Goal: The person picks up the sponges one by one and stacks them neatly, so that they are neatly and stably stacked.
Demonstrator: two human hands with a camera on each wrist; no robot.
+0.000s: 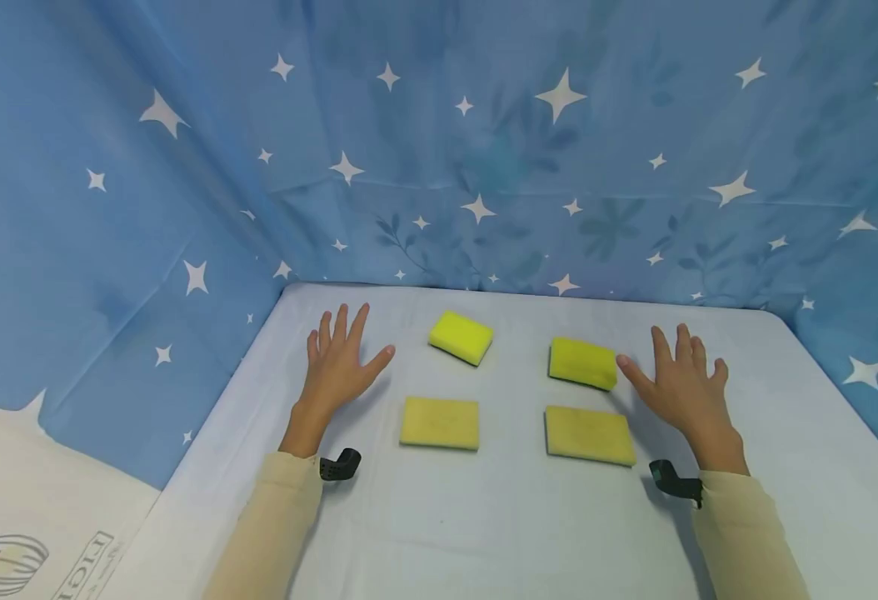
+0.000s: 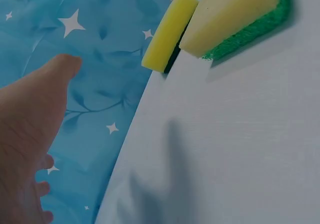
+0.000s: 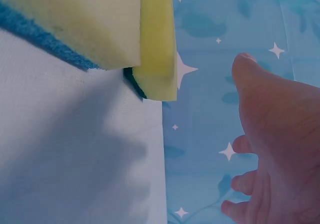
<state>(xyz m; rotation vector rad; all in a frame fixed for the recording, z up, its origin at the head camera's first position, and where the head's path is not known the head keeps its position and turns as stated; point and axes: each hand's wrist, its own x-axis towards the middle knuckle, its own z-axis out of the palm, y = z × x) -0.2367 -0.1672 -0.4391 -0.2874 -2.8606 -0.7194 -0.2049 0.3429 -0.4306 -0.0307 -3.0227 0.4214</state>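
Note:
Four yellow sponges lie on the pale blue table (image 1: 484, 517). Two bright ones sit at the back (image 1: 461, 337) (image 1: 583, 362), two paler ones in front (image 1: 440, 422) (image 1: 589, 434). My left hand (image 1: 337, 360) rests flat, fingers spread, left of the sponges and holds nothing. My right hand (image 1: 679, 385) lies flat with spread fingers on the right, its thumb tip close beside the back right sponge. In the left wrist view the near sponge (image 2: 235, 13) shows a green underside, with a bright sponge (image 2: 167, 33) behind. In the right wrist view the near sponge (image 3: 75, 18) has a blue underside.
A blue star-patterned cloth (image 1: 484, 150) walls the table at the back and both sides. Small black wrist mounts (image 1: 340, 465) (image 1: 671, 479) sit at my cuffs. A white sheet with a printed logo (image 1: 27, 533) lies off the table's left edge.

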